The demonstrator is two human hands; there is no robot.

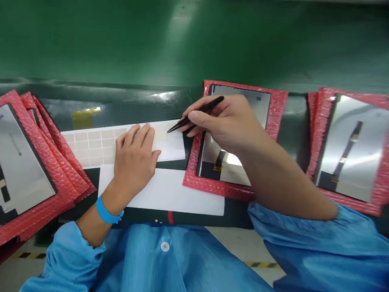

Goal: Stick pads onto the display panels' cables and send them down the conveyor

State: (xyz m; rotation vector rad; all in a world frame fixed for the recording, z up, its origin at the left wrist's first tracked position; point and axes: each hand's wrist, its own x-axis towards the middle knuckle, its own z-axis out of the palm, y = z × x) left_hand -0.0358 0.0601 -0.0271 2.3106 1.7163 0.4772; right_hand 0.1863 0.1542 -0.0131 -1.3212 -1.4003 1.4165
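My left hand (135, 158) lies flat on a white sheet of pale rectangular stickers (94, 145), fingers stretched out. In my right hand (225, 121) is a pair of black tweezers (202, 110), held like a pen. Their tips touch or hover just over the sheet's right part; I cannot tell which. Beneath my right hand lies a display panel (225, 168) with a dark flex cable, resting on pink bubble wrap (191, 180). A blank white paper (179, 190) sits nearer to me, partly under my left hand and wrist.
Stacked panels in pink bubble wrap stand at the left (27, 162) and another panel (349, 150) on wrap is at the right. Yellow tape pieces (83, 118) stick to the green table mat (121, 48) behind the sticker sheet.
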